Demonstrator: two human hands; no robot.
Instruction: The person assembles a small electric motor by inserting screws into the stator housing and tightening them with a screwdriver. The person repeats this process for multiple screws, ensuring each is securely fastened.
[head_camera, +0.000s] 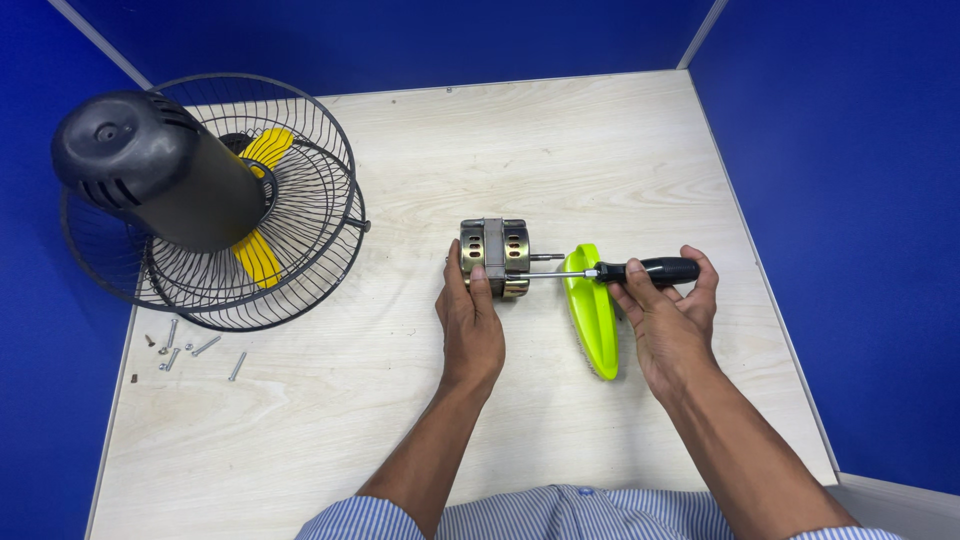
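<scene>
Blue partition walls enclose a pale wooden desk (560, 140). Near the desk's middle, the left hand (470, 325) grips a brass-coloured motor (494, 257), fingers curled over its near side. The right hand (668, 318) is clenched around a black-handled screwdriver (640, 270), its shaft lying level with the tip at the motor. A yellow-green brush (592, 312) lies between the hands. At the left edge stand a caged fan (215, 200) and loose screws (185, 350).
</scene>
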